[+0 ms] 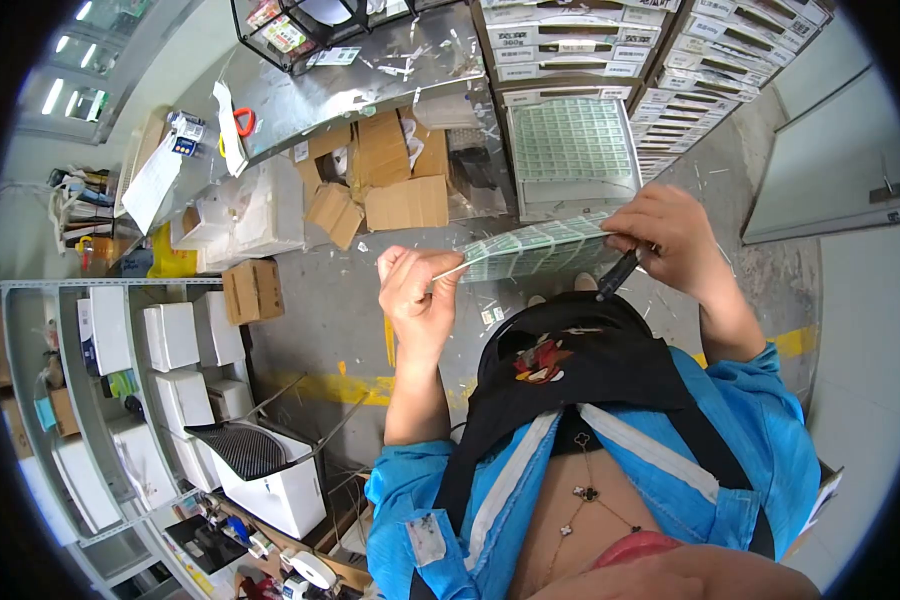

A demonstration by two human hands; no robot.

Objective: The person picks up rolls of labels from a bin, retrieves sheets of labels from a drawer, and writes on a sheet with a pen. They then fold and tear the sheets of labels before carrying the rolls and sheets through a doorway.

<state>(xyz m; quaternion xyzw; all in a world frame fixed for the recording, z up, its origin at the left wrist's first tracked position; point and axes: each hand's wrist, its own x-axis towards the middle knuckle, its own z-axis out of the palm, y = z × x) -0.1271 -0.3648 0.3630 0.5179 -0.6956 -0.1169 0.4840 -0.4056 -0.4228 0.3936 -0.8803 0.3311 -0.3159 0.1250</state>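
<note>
A pale green sheet printed with a grid of label-like cells is stretched between my two hands in front of my apron. My left hand pinches its left corner between thumb and fingers. Its right end is gripped by my right hand, which also has a black pen-like tool tucked under the fingers, pointing down toward the apron. Just beyond the sheet, a white drawer stands pulled out, with a stack of similar green gridded sheets lying in it.
Labelled drawer cabinets rise at the back. A metal table with paper scraps and orange-handled scissors is at the left, cardboard boxes beneath. Shelving with white boxes stands at the lower left, a white door at the right.
</note>
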